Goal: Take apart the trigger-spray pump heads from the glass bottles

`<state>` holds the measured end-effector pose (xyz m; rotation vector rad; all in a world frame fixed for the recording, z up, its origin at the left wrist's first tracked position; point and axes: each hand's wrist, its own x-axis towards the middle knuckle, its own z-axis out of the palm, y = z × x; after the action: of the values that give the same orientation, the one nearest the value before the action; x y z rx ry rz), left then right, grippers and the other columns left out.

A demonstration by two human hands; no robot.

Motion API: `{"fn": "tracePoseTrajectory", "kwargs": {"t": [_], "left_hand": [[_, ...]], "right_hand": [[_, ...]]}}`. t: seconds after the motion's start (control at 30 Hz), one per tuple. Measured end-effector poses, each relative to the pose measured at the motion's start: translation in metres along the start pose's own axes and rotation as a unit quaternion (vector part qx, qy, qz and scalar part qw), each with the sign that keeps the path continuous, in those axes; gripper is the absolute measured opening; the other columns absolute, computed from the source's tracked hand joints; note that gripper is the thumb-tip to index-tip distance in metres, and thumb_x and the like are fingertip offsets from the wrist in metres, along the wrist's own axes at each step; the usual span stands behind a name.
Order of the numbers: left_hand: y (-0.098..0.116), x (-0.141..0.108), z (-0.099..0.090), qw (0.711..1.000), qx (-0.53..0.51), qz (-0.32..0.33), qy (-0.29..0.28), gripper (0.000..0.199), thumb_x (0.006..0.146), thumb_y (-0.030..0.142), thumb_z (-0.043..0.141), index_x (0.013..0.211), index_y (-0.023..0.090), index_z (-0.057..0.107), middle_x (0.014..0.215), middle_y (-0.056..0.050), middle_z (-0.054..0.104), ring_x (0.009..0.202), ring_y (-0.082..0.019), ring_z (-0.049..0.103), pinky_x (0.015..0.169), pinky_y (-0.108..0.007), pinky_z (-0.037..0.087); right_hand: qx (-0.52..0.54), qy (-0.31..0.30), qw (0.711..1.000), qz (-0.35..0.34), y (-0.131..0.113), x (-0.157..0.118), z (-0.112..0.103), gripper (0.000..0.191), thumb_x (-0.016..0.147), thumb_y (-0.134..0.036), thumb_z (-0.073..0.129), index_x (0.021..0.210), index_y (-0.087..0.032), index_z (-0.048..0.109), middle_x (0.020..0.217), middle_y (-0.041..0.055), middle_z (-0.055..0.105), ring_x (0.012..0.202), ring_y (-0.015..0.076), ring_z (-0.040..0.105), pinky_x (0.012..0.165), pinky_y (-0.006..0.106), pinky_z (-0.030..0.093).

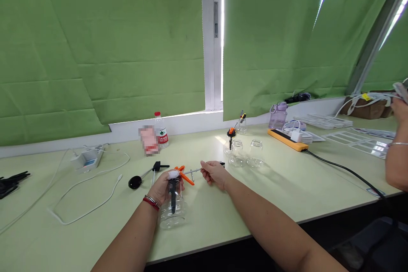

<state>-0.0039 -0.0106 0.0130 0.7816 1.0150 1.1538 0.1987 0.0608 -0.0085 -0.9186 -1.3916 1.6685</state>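
In front of me, low on the table, my left hand [164, 187] is wrapped round the neck of a clear jar [174, 216], which stands slightly tilted. A black bar [173, 197] hangs down inside the jar. Orange handle-like parts [185, 177] stick out at the mouth, beside something white [174, 174] at my thumb. My right hand [215, 173] pinches a thin metal rod [193, 171] that runs toward the orange parts; a dark tip shows just past my fingers. Left of the jar lies a metal rod tool with a black round pad [135, 182] and a black block [157, 165].
Two clear jars [256, 153] stand behind my right hand, near a jar holding an orange-and-black tool [231, 132]. A water bottle [161, 131], white cables [114, 191], an orange power strip [287, 139] and a purple bottle [278, 115] are around. Another person's arm [397, 148] is at right.
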Motion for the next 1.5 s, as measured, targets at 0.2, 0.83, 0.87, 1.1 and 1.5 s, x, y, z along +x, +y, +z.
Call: {"fn": "tracePoseTrajectory", "kwargs": {"t": [0.2, 0.83, 0.87, 1.1, 1.5], "left_hand": [[-0.001, 0.001, -0.001, 1.000, -0.009, 0.005, -0.003, 0.012, 0.070, 0.025, 0.060, 0.074, 0.014, 0.058, 0.058, -0.004, 0.062, 0.049, -0.016, 0.060, 0.049, -0.026, 0.048], [0.002, -0.002, 0.002, 1.000, 0.016, -0.007, 0.008, 0.015, 0.069, 0.029, 0.060, 0.072, 0.015, 0.055, 0.058, -0.005, 0.062, 0.047, -0.017, 0.060, 0.042, -0.025, 0.043], [0.002, -0.002, 0.002, 1.000, 0.018, -0.007, 0.007, 0.015, 0.069, 0.029, 0.060, 0.073, 0.015, 0.055, 0.058, -0.004, 0.062, 0.048, -0.018, 0.061, 0.042, -0.025, 0.043], [0.003, -0.004, 0.004, 0.999, 0.028, -0.015, 0.009, 0.015, 0.070, 0.029, 0.059, 0.074, 0.015, 0.056, 0.058, -0.005, 0.062, 0.048, -0.019, 0.061, 0.040, -0.025, 0.042], [0.000, 0.002, -0.004, 0.999, -0.017, 0.041, 0.019, 0.014, 0.069, 0.025, 0.061, 0.075, 0.012, 0.058, 0.059, -0.006, 0.064, 0.050, -0.016, 0.060, 0.049, -0.026, 0.048]], "right_hand": [[0.015, -0.009, 0.999, -0.032, 0.002, 0.001, -0.002, 0.029, 0.068, -0.040, 0.068, 0.073, -0.015, 0.055, 0.057, -0.0036, 0.053, 0.042, 0.0054, 0.043, 0.039, 0.019, 0.036], [0.021, -0.019, 0.999, -0.029, 0.004, 0.002, -0.002, 0.033, 0.066, -0.043, 0.070, 0.072, -0.014, 0.056, 0.059, -0.0006, 0.058, 0.044, 0.0072, 0.049, 0.039, 0.020, 0.039], [0.017, -0.019, 0.999, -0.020, 0.004, 0.002, -0.002, 0.034, 0.068, -0.045, 0.067, 0.070, -0.014, 0.056, 0.059, 0.0001, 0.058, 0.043, 0.0074, 0.049, 0.037, 0.020, 0.038], [0.008, -0.037, 0.997, -0.072, 0.005, 0.002, -0.004, 0.025, 0.061, -0.029, 0.074, 0.074, -0.014, 0.059, 0.057, -0.0020, 0.058, 0.049, 0.0092, 0.054, 0.047, 0.023, 0.045], [-0.379, 0.089, 0.920, -0.036, -0.005, 0.001, -0.028, 0.006, 0.063, -0.017, 0.064, 0.068, -0.017, 0.060, 0.070, 0.0029, 0.063, 0.055, 0.0133, 0.057, 0.048, 0.024, 0.043]]}}
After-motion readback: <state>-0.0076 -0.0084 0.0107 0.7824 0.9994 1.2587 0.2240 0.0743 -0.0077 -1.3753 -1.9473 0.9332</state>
